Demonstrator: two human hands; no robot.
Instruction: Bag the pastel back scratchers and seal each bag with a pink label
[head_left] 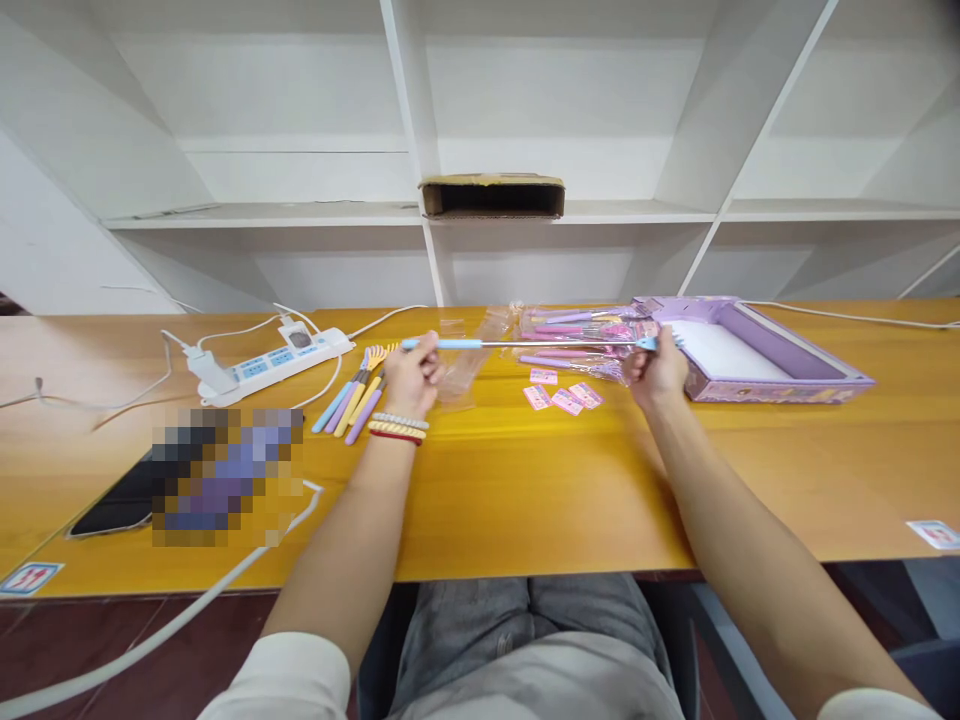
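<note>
A telescopic back scratcher (pixel 559 344) with a light blue grip and a thin metal rod is stretched out level above the table. My left hand (pixel 414 378) is closed around its blue grip. At the other end my right hand (pixel 658 370) pinches it by the blue claw head. Left of my left hand lie several short back scratchers (pixel 358 405) in blue, purple and yellow. Behind the rod are wrapped back scratchers (pixel 574 325) in clear plastic. Small pink cards (pixel 566 402) lie in front of them. A clear plastic sleeve (pixel 472 365) is beside my left hand.
An open purple box (pixel 780 388) stands at the right. To the left are a white power strip (pixel 274 368) with plugs and cables, a dark tablet or phone (pixel 112 500) and a blurred-out item. A cardboard box (pixel 491 182) sits on the white shelf (pixel 637 212) behind.
</note>
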